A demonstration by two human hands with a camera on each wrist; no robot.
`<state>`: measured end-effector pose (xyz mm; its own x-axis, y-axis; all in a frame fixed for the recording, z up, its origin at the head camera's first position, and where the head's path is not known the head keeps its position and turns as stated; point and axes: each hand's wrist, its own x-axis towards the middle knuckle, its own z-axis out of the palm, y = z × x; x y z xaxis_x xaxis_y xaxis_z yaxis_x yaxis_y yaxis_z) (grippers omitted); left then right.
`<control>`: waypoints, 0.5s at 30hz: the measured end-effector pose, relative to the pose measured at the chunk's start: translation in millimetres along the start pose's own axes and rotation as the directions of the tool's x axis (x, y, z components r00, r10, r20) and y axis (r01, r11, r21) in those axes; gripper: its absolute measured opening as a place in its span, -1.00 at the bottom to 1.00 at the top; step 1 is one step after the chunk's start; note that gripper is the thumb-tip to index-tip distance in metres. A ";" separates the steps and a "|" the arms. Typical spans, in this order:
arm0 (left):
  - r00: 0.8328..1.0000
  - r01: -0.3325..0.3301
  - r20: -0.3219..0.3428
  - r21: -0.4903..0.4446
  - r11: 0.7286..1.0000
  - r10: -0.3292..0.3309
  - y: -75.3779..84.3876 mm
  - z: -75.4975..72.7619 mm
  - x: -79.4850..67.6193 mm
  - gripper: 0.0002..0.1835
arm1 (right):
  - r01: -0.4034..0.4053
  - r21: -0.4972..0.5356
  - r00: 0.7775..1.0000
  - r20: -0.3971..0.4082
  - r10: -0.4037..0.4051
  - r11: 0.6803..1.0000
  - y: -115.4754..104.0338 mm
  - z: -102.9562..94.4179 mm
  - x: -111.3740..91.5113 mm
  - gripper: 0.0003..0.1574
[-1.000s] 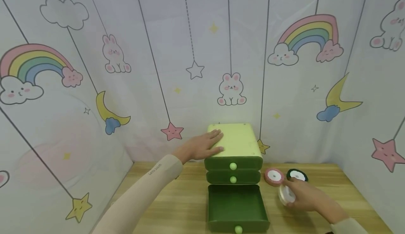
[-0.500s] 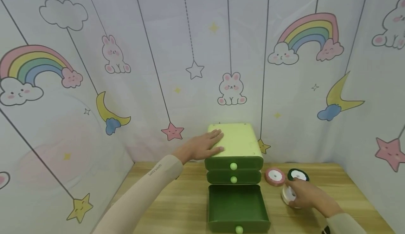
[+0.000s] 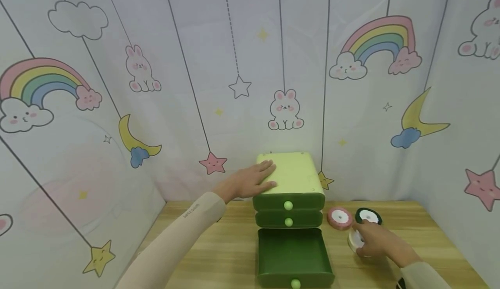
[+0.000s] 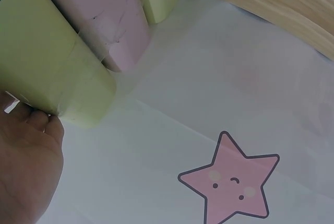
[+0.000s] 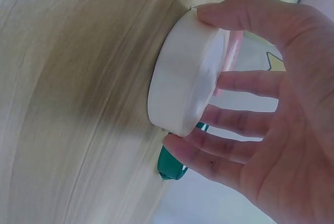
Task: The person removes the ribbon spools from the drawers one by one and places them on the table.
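My left hand (image 3: 250,182) lies flat with straight fingers on the pale green top of a small drawer cabinet (image 3: 294,174). In the left wrist view its fingertips are at the cabinet's edge. The cabinet's dark green bottom drawer (image 3: 294,254) is pulled out and has nothing in it; the two drawers above it are in. To the right, my right hand (image 3: 376,239) holds a roll of white ribbon (image 5: 182,72) between thumb and fingers, close over the table. Behind it lie a pink ribbon roll (image 3: 339,218) and a dark green ribbon roll (image 3: 368,216), partly covered by the hand.
The wooden table (image 3: 211,245) carries the cabinet and the rolls. A patterned cloth backdrop (image 3: 234,128) with rabbits, stars and rainbows encloses the table at the back and both sides. A dark object (image 3: 401,284) shows by the right sleeve.
The right hand and white ribbon roll have shifted slightly to the right, then stayed nearly still. The left hand remains on the cabinet.
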<state>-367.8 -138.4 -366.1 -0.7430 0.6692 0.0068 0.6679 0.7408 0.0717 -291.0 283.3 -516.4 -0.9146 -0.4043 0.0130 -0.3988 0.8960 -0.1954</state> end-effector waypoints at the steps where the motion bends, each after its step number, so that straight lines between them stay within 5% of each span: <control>1: 1.000 0.001 0.001 0.002 1.000 -0.001 0.4 -0.2 -0.3 -0.10 | -0.004 0.010 1.000 0.003 0.004 1.000 -0.8 -0.3 -0.1 -0.13; 15: 1.000 0.016 0.013 0.011 1.000 -0.016 1.7 -1.3 -0.8 -0.10 | -0.005 0.064 1.000 0.010 0.004 0.998 -1.8 0.2 -0.5 -0.08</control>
<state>-366.2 -137.7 -364.7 -0.7533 0.6577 -0.0074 0.6561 0.7522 0.0607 -289.8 281.8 -516.2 -0.9154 -0.4025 0.0023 -0.3894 0.8842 -0.2580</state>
